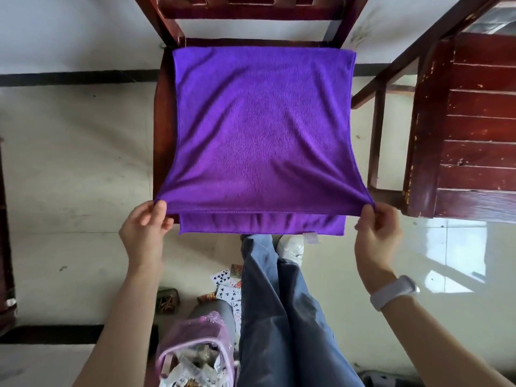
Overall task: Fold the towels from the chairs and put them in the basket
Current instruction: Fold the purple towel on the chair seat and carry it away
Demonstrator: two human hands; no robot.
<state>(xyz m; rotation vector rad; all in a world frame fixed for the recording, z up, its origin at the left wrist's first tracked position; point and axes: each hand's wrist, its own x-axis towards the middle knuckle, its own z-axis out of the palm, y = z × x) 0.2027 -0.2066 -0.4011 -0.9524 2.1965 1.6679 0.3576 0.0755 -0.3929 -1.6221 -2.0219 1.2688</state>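
1. Head view, far left and low: a small dark pouch [168, 300] lies on the pale floor [69, 169] with something tan and stringy inside it; what that is cannot be told.
2. Just right of it, at the bottom edge, a clear bag with pink trim [195, 350] stands open, stuffed with crinkled packets or wrappers.
3. Playing cards [227, 286] lie scattered on the floor between the bag and the person's blue-grey trouser leg [282, 317]; a white shoe [291, 247] shows beyond the leg.
4. The left hand [143, 233] pinches the near left corner of the purple towel [259, 129] between thumb and curled fingers.
5. The towel is spread over the seat of a dark red wooden chair [163, 129], folded double: the upper layer's hem is pulled taut between the two hands, and the lower layer hangs a little past it over the front of the seat, with a small white label [311, 238] at its right corner.
6. The right hand [377, 236] pinches the near right corner the same way, fingers curled; a pale wristband [392, 291] sits on that wrist.
7. A second wooden chair [474, 121] stands at the right.
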